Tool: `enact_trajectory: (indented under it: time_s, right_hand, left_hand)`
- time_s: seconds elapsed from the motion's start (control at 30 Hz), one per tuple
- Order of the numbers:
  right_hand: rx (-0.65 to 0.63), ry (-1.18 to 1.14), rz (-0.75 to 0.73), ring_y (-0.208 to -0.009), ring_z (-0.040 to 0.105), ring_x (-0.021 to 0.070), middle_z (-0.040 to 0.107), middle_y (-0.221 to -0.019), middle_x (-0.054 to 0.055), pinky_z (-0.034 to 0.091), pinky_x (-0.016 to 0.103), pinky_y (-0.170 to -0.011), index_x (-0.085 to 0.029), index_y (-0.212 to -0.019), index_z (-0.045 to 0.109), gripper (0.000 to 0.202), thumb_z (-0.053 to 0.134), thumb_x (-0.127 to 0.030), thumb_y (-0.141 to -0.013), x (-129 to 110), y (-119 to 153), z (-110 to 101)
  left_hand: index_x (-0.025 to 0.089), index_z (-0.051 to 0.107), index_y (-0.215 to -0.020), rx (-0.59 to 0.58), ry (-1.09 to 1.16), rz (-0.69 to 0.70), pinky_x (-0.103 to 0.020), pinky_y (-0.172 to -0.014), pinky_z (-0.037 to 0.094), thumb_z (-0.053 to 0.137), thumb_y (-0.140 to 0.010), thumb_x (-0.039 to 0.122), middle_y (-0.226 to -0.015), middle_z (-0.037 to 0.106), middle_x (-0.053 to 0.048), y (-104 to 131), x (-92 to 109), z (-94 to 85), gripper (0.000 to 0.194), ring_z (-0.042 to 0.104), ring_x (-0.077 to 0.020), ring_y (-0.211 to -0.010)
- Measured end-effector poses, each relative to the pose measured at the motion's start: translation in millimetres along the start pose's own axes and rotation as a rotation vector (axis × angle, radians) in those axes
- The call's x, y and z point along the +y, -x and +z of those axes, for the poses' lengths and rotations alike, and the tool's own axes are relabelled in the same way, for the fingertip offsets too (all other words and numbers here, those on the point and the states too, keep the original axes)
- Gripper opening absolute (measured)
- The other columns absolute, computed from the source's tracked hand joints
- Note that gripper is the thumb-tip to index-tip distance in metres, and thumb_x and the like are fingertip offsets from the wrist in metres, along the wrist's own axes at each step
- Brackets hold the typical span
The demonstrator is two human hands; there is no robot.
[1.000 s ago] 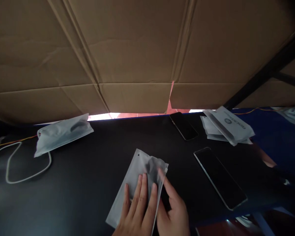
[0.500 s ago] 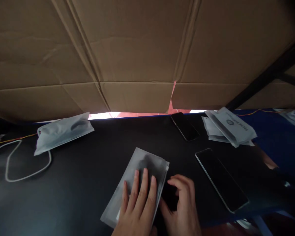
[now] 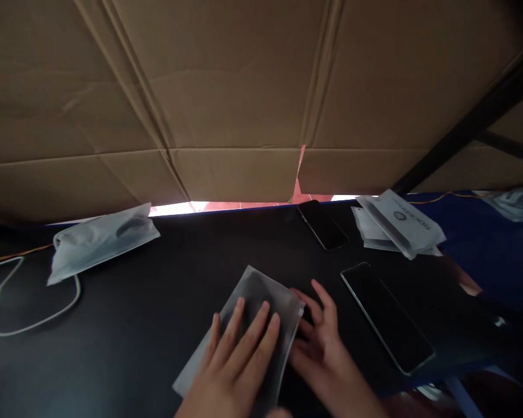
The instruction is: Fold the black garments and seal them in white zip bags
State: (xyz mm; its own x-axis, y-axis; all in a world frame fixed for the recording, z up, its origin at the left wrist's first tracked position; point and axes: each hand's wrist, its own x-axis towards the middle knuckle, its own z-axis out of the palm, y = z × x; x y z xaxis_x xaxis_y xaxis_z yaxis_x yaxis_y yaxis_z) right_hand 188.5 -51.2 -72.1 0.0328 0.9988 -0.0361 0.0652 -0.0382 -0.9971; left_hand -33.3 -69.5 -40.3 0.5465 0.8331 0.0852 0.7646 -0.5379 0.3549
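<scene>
A frosted zip bag point(image 3: 268, 284) lies slanted on the black tabletop in front of me. My left hand point(image 3: 239, 354) rests flat on it, fingers spread. Something darker shows faintly through the bag, but I cannot make it out. At the bag's right edge, close to the small white zip slider point(image 3: 301, 312), is my right hand point(image 3: 325, 334). Its fingers are apart and partly bent; some fingertips touch or pass behind the edge, and I see nothing held in them. Right of that hand lies a large dark-screened phone point(image 3: 387, 316).
A smaller phone point(image 3: 322, 224) lies farther back. Beside it are stacked white printed pouches point(image 3: 403, 223). At far left sits a filled frosted bag point(image 3: 104, 241) with a white cable point(image 3: 37, 325). A cardboard wall point(image 3: 235, 87) stands behind the table, and a dark bar point(image 3: 462, 133) slants at right.
My right hand has moved up along the bag's right edge, and its fingers have spread. My left hand stays flat on the bag, turned slightly. The view has shifted a little.
</scene>
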Motion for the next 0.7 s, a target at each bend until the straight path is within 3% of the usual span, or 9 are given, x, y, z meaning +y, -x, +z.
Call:
enact_trajectory:
  time_s: [0.07,0.17,0.23,0.3,0.4,0.5,0.7]
  right_hand:
    - [-0.063,-0.118,0.148,-0.105,0.084,0.0273,0.077,-0.137,0.011,0.071,0.047,-0.089,-0.034,-0.161,0.049,0.068,0.074,-0.053,-0.101,-8.5,-7.5,-13.2]
    - [-0.012,-0.172,0.254,-0.091,0.083,0.0262,0.082,-0.104,0.008,0.07,0.044,-0.083,-0.024,-0.13,0.072,0.054,0.079,-0.064,-0.096,-15.0,-25.7,-16.3]
    - [0.039,-0.16,0.239,-0.088,0.081,0.0249,0.082,-0.097,0.007,0.068,0.038,-0.081,-0.022,-0.119,0.073,0.054,0.084,-0.066,-0.09,-15.2,-36.3,-8.8]
    - [0.076,-0.16,0.215,-0.091,0.079,0.0236,0.083,-0.098,0.007,0.065,0.035,-0.082,-0.022,-0.12,0.07,0.058,0.088,-0.067,-0.086,-14.4,-42.3,0.3]
    - [0.084,-0.163,0.193,-0.088,0.077,0.0219,0.082,-0.096,0.006,0.062,0.032,-0.079,-0.023,-0.118,0.069,0.058,0.089,-0.066,-0.085,-15.2,-44.3,8.2]
    - [0.024,-0.155,0.199,-0.077,0.072,0.0194,0.077,-0.085,0.004,0.059,0.029,-0.07,-0.022,-0.102,0.073,0.049,0.085,-0.067,-0.088,-19.5,-44.6,8.7]
    - [-0.059,-0.106,0.199,-0.063,0.054,0.0133,0.058,-0.071,-0.003,0.048,0.023,-0.057,-0.023,-0.083,0.07,0.045,0.077,-0.066,-0.093,-36.9,-44.1,9.5]
  left_hand:
    - [0.032,0.033,-0.175,-0.004,0.058,-0.059,-0.076,-0.124,0.041,0.049,-0.114,0.042,-0.177,0.043,-0.007,-23.5,-4.7,-21.4,0.064,0.035,-0.042,-0.165]
    - [0.023,0.056,-0.162,-0.024,0.122,-0.138,-0.078,-0.13,0.033,0.043,-0.114,0.032,-0.174,0.05,-0.01,-66.4,-8.2,-39.6,0.051,0.031,-0.0407,-0.168]
    - [0.02,0.059,-0.159,-0.057,0.153,-0.124,-0.078,-0.131,0.029,0.049,-0.111,0.03,-0.168,0.058,-0.012,-90.7,-10.2,-44.8,0.05,0.034,-0.0417,-0.167]
    - [0.021,0.063,-0.154,-0.089,0.19,-0.093,-0.076,-0.133,0.027,0.06,-0.105,0.028,-0.154,0.072,-0.011,-106.5,-12.4,-47.9,0.05,0.051,-0.0396,-0.158]
    - [0.026,0.076,-0.132,-0.111,0.254,-0.086,-0.072,-0.133,0.03,0.068,-0.097,0.022,-0.12,0.083,-0.002,-114.9,-15.2,-49.7,0.036,0.076,-0.0286,-0.122]
    - [0.025,0.076,-0.103,-0.059,0.292,-0.144,-0.069,-0.13,0.034,0.061,-0.105,0.025,-0.099,0.078,0.001,-114.4,-14.9,-45.8,0.015,0.075,-0.0233,-0.102]
    - [0.025,0.069,-0.085,0.087,0.32,-0.257,-0.058,-0.119,0.045,0.055,-0.108,0.025,-0.087,0.072,0.002,-115.4,-5.0,-34.1,0.027,0.071,-0.0208,-0.091]
